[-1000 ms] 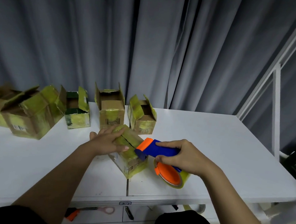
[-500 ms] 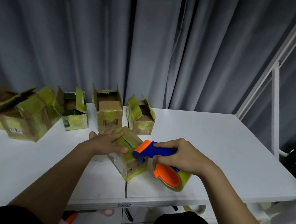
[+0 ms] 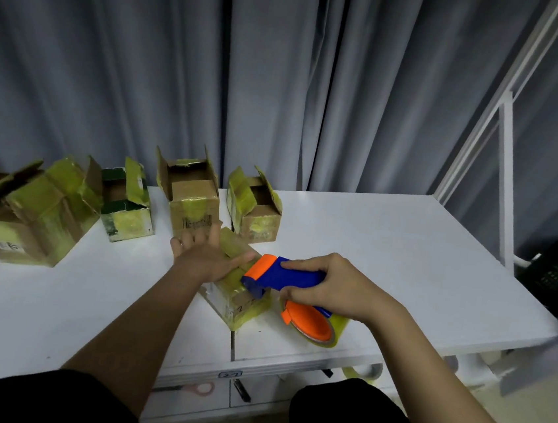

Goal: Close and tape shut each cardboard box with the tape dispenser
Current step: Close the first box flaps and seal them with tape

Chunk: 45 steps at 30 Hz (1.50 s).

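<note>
Dim room, soft blur, wide-angle edge distortion

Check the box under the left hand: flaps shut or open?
Shut: the box has its flaps flat under the left hand.

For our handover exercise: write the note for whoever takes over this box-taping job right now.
Left hand: flat on the small closed cardboard box at the white table's front edge, pinning its flaps.
Right hand: shut on the blue and orange tape dispenser, nose at the box top.
Done: flaps down.
Left: tape this box; five open cardboard boxes wait in the back row.
</note>
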Tool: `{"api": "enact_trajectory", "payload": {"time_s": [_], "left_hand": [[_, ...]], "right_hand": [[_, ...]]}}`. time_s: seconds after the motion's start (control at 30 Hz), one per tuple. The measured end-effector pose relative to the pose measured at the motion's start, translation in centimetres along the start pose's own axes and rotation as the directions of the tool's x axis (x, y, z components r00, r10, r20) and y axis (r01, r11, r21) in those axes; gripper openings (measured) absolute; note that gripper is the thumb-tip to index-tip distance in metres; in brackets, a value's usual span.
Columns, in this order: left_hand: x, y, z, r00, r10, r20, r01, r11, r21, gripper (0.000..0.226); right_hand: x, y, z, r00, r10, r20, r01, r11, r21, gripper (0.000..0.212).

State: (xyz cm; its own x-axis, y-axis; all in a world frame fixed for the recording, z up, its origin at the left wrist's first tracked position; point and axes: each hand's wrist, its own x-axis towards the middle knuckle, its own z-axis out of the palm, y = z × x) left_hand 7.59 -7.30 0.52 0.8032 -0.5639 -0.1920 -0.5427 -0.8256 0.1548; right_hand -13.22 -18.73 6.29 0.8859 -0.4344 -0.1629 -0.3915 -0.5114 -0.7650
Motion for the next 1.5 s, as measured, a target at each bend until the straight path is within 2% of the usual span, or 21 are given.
{"api": "enact_trajectory", "payload": {"time_s": [0.1, 0.2, 0.37, 0.47, 0.57, 0.63, 0.73, 0.8, 0.87, 0.97, 1.03, 1.13, 1.27, 1.37, 1.5], "left_hand": [[0.7, -0.3, 0.1, 0.999, 0.015, -0.040, -0.015, 1.000, 0.018, 0.108], [1.7, -0.6, 0.2, 0.991, 0.059, -0.119, -0.058, 0.998, 0.013, 0.099], [4.0, -2.1, 0.4, 0.982, 0.111, -0.156, -0.151, 0.949, -0.276, 0.074], [4.7, -2.2, 0.5, 0.977, 0.113, -0.183, -0.168, 0.933, -0.319, 0.054], [4.8, -1.9, 1.1, 0.958, 0.058, -0.280, -0.183, 0.876, -0.446, 0.047], [4.9, -2.0, 1.2, 0.952, 0.069, -0.299, -0.215, 0.845, -0.490, 0.043], [5.0, -2.9, 1.4, 0.938, 0.163, -0.306, -0.277, 0.882, -0.382, 0.028], [4.6, -3.4, 1.3, 0.893, 0.234, -0.384, -0.354, 0.893, -0.279, 0.020], [3.4, -3.4, 0.9, 0.787, 0.376, -0.490, -0.474, 0.876, -0.089, 0.020], [1.7, -2.9, 0.6, 0.679, 0.596, -0.428, -0.614, 0.781, 0.113, 0.034], [0.4, -2.6, 0.8, 0.704, 0.603, -0.376, -0.619, 0.780, 0.093, 0.028], [-1.1, -2.5, 1.4, 0.838, 0.459, -0.296, -0.509, 0.852, -0.120, 0.035], [-2.9, -1.0, 1.8, 0.939, 0.314, -0.143, -0.345, 0.874, -0.342, 0.045], [-2.2, -0.4, 3.0, 0.953, 0.265, -0.147, -0.295, 0.920, -0.258, 0.050], [1.5, -1.5, 4.8, 0.941, 0.332, -0.058, -0.334, 0.942, -0.018, 0.073]], "right_hand": [[0.0, 0.6, 0.3, 1.000, -0.004, -0.013, 0.005, 1.000, 0.024, 0.049], [-0.2, 1.2, 0.7, 1.000, -0.006, -0.010, 0.007, 0.999, 0.046, 0.050], [-0.2, 1.6, 0.6, 1.000, -0.009, 0.004, 0.009, 0.999, 0.053, 0.050], [0.0, 1.6, 0.5, 1.000, -0.002, 0.006, 0.002, 0.999, 0.054, 0.050], [0.1, 1.6, 0.5, 1.000, -0.005, 0.006, 0.005, 0.999, 0.044, 0.051], [0.1, 1.5, 0.5, 1.000, -0.006, 0.004, 0.006, 0.999, 0.043, 0.050], [0.0, 1.5, 0.6, 1.000, -0.015, 0.001, 0.015, 0.999, 0.042, 0.048], [-0.1, 1.6, 0.7, 1.000, -0.017, -0.001, 0.017, 0.999, 0.035, 0.050], [-0.1, 1.7, 0.7, 1.000, -0.016, -0.006, 0.016, 0.999, 0.045, 0.052], [0.0, 1.9, 0.8, 1.000, -0.012, -0.013, 0.013, 0.997, 0.073, 0.051], [-0.1, 2.0, 0.8, 1.000, -0.014, -0.017, 0.015, 0.997, 0.079, 0.050], [0.0, 1.8, 0.8, 1.000, -0.025, -0.017, 0.026, 0.998, 0.061, 0.049], [-0.3, 1.7, 0.9, 1.000, -0.027, 0.009, 0.026, 0.999, 0.035, 0.055], [-0.5, 1.6, 0.9, 1.000, -0.017, 0.022, 0.015, 0.997, 0.076, 0.052], [-0.4, 1.5, 1.0, 0.999, -0.012, 0.040, 0.008, 0.994, 0.109, 0.050]]}}
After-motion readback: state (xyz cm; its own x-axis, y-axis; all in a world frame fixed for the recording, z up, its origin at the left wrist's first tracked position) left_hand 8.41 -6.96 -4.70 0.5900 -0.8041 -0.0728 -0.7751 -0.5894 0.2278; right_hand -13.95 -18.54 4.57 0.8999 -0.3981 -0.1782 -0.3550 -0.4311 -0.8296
